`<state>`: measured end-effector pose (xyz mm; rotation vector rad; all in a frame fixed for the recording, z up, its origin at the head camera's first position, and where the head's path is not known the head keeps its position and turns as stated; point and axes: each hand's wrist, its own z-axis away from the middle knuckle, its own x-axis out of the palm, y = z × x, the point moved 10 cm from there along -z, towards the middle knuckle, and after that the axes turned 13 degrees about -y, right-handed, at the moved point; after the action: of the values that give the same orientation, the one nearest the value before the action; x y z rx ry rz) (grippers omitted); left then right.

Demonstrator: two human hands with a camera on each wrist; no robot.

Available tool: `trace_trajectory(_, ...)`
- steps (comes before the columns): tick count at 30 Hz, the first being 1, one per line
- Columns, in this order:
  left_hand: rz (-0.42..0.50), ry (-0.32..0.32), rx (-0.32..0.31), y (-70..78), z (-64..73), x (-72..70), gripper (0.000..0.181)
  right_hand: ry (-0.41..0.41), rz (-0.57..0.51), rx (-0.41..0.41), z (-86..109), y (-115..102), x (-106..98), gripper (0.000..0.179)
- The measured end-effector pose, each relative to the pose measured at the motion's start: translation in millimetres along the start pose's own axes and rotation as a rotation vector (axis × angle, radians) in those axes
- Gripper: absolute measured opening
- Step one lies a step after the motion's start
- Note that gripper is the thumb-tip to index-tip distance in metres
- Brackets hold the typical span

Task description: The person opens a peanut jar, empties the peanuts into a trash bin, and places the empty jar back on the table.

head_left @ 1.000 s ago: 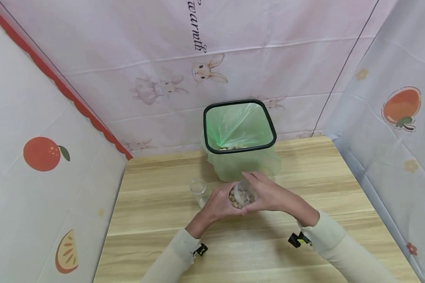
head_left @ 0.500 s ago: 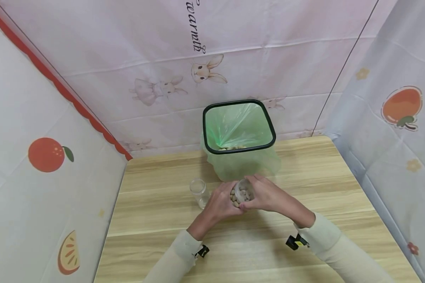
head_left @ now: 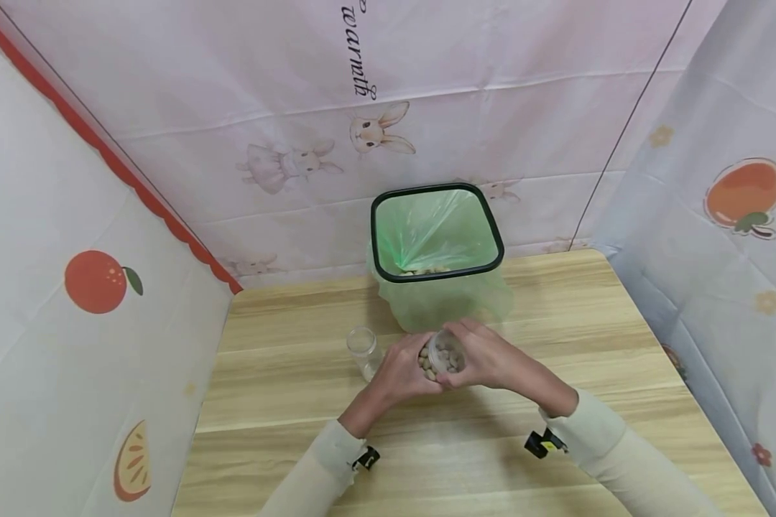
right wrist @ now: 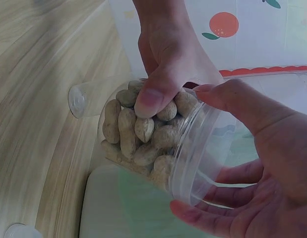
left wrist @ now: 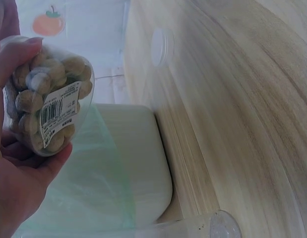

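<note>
A clear plastic jar of peanuts (right wrist: pixel 133 131) is held in front of the bin, lying tilted between both hands. My left hand (head_left: pixel 404 368) grips its body, its thumb pressed on the side in the right wrist view. My right hand (head_left: pixel 491 359) holds the clear collar at the mouth (right wrist: pixel 190 148), with thumb and fingers spread round the rim. Whether that collar is a separate clear piece, I cannot tell. A barcode label (left wrist: pixel 59 111) shows on the jar in the left wrist view.
A bin (head_left: pixel 388 276) with a black rim and green bag stands at the back, peanuts (head_left: pixel 423 272) inside. A second clear jar (head_left: pixel 362 343) stands to the left. A white round lid (left wrist: pixel 160 47) lies on the wooden table (head_left: pixel 284 402). Printed cloth surrounds the table.
My right hand has shifted slightly at the jar's mouth, its fingertips now a little lower than a second ago. My left hand keeps its hold almost unmoved.
</note>
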<state>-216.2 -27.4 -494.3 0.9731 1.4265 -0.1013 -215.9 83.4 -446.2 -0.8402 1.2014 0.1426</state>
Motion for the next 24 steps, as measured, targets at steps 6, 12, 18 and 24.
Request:
trace_trajectory(6,0.076,-0.061,-0.002,-3.3,0.2,2.0,0.084,0.005,0.056,-0.091,1.4,-8,0,0.082)
trace_trajectory(12,0.153,-0.113,0.032,-2.2,-0.1,1.2,0.087,0.017,0.122,-0.174,4.8,-16,-1,0.083)
trace_trajectory(18,0.179,-0.187,0.040,-5.1,1.4,6.6,0.096,-0.014,0.161,-0.234,8.2,-22,3,0.086)
trace_trajectory(24,0.233,-0.248,0.039,-7.5,3.1,11.4,0.104,-0.033,0.194,-0.274,11.0,-25,6,0.087)
